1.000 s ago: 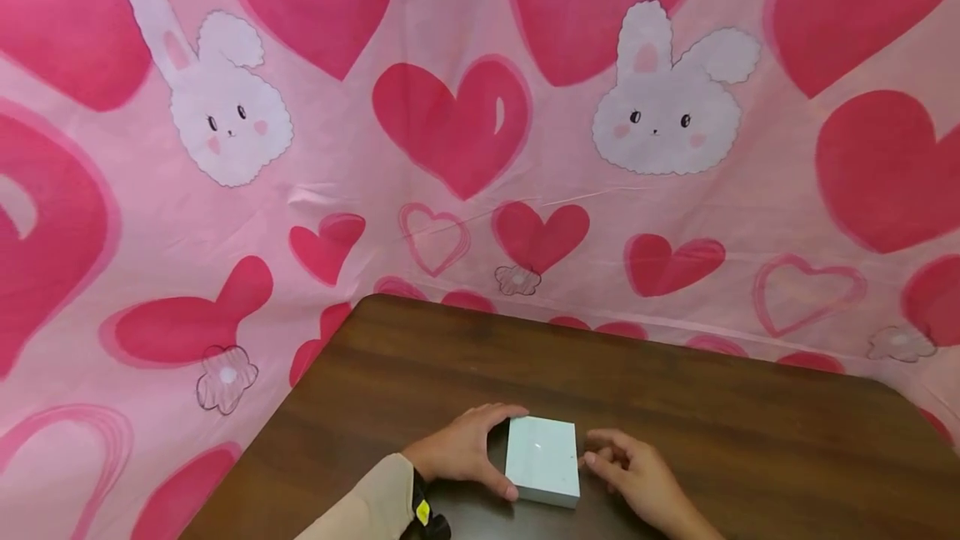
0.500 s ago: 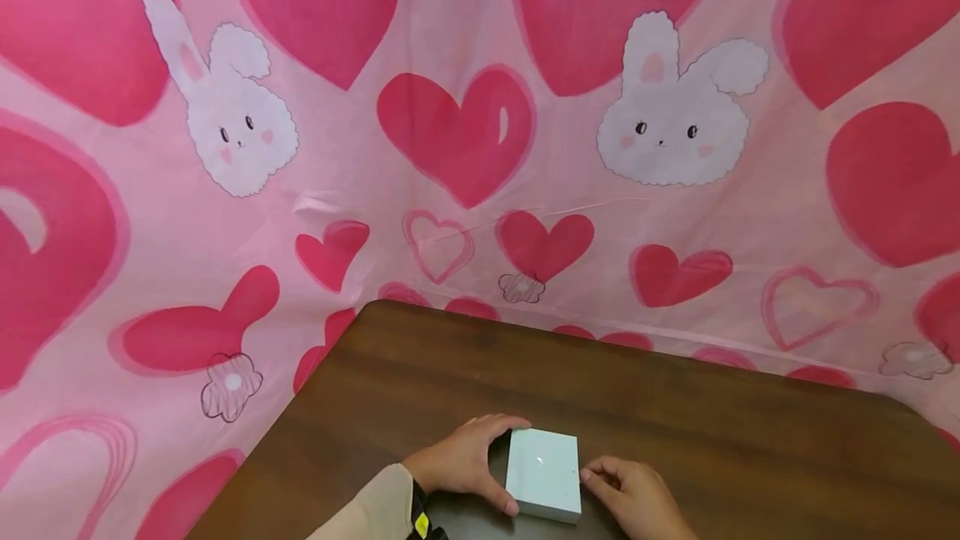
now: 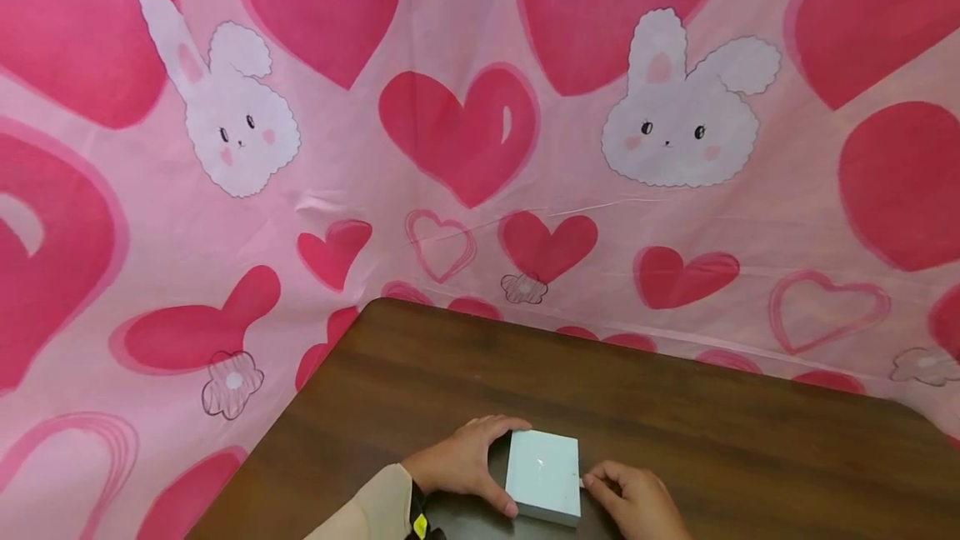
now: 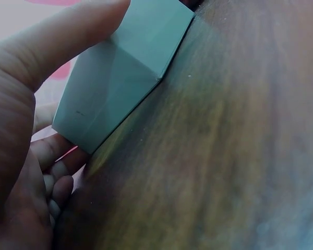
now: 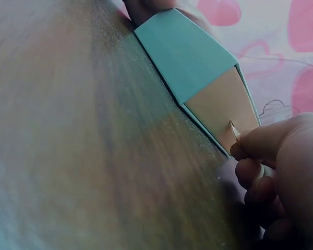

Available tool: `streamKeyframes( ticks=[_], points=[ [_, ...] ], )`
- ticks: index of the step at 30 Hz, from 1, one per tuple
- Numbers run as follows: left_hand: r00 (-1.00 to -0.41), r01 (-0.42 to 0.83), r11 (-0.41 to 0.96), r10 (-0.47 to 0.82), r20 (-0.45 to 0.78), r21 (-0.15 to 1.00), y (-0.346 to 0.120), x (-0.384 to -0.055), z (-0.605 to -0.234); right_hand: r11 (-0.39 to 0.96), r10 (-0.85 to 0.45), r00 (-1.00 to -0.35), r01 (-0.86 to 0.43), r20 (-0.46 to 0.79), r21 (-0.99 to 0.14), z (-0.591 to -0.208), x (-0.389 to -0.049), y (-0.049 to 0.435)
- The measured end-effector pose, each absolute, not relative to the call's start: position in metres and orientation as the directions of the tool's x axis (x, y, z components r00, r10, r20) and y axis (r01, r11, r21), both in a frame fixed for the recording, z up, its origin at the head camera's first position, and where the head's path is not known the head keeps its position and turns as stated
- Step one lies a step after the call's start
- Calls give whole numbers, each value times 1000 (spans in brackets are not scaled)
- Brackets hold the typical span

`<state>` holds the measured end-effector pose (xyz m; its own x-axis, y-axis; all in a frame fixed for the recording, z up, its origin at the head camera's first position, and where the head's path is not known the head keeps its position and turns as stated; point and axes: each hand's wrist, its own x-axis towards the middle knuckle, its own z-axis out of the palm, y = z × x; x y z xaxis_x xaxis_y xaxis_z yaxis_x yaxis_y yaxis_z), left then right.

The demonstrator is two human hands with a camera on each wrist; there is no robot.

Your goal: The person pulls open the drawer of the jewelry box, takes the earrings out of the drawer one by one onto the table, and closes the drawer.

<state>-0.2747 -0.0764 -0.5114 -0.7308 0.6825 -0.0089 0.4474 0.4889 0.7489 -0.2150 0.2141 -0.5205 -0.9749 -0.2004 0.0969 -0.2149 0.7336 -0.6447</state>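
A flat, pale mint box [image 3: 543,473] lies on the table near its front. My left hand [image 3: 465,458] grips it from the left, thumb on the near side and fingers at the far side. In the right wrist view the box's right end shows a peach-coloured inner face [image 5: 214,96], framed by the mint sleeve like a drawer. From that face sticks out a small ribbon pull tab [image 5: 233,130]. Thumb and forefinger of my right hand [image 3: 633,498] pinch this tab. The left wrist view shows the thumb on the box's mint side [image 4: 104,94]; the far fingers are partly hidden.
The dark brown wooden table [image 3: 450,365] extends behind and to both sides of the box. A pink cloth [image 3: 450,148] printed with hearts and rabbits hangs beyond its left and back edges. A black strap [image 3: 418,515] with a yellow mark is around the left wrist.
My right hand has gone from hovering at the box's right end to pinching the pull tab, which now shows slightly between box and fingers. The left hand keeps its grip. The view has shifted slightly.
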Motion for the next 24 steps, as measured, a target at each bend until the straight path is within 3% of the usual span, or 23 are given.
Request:
streamKeyframes(
  ticks=[7,19,24],
  points=[
    [-740,405,494,671,-41,769,-76,-275,-510,739,-172,-980,-195,99,-644,-519,-215,214],
    [-693,520,503,721,-3,690,-74,-273,-513,776,-38,-999,-39,16,-630,-525,-199,205],
    [-732,484,524,681,-3,701,-74,-281,-509,763,-75,-994,-110,81,-637,-520,-218,204]
  ],
)
